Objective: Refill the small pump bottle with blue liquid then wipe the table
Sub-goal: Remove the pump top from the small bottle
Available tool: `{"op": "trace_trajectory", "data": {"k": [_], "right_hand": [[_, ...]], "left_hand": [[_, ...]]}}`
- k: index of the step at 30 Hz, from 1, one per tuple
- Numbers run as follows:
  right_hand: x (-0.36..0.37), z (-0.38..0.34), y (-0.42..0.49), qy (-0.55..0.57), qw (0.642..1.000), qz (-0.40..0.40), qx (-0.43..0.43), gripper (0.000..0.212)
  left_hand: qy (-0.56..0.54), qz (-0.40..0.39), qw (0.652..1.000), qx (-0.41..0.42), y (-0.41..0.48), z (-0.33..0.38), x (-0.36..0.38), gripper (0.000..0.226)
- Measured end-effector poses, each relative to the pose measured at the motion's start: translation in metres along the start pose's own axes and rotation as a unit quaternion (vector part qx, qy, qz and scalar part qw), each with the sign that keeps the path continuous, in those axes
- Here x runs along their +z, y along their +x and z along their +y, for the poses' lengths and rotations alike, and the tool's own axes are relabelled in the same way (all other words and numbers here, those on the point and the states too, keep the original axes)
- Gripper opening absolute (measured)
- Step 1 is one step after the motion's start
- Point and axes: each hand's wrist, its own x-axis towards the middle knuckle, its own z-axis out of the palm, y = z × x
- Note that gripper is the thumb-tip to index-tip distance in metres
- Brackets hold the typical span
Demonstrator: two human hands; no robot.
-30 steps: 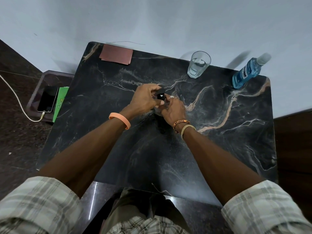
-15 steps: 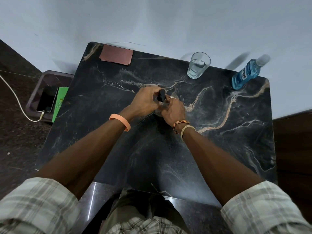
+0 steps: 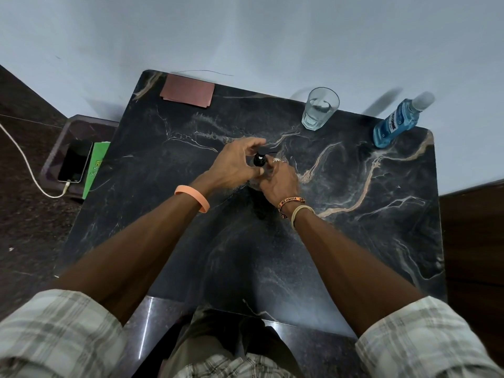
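Listed left to right on the dark marble table: a brown cloth at the far left corner. At centre I see my left hand pinching the black pump top of the small pump bottle, whose body my right hand grips. Far right stand a glass and the blue liquid bottle.

A home room: marble table, mouthwash bottle, water glass, charging phone.

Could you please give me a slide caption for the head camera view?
Both hands work the small pump bottle's black top on a dark marble table.
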Motion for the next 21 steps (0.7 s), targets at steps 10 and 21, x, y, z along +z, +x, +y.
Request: {"op": "trace_trajectory", "data": {"k": [10,21], "right_hand": [[0.0016,0.0010,0.0003,0.015,1.000,0.010,0.014,0.020],[0.0017,0.0017,-0.0002,0.026,0.999,0.002,0.023,0.018]], "left_hand": [[0.025,0.000,0.999,0.026,-0.0011,0.0052,0.0006,0.034],[0.038,-0.001,0.999,0.013,0.0040,0.0059,0.0005,0.023]]}}
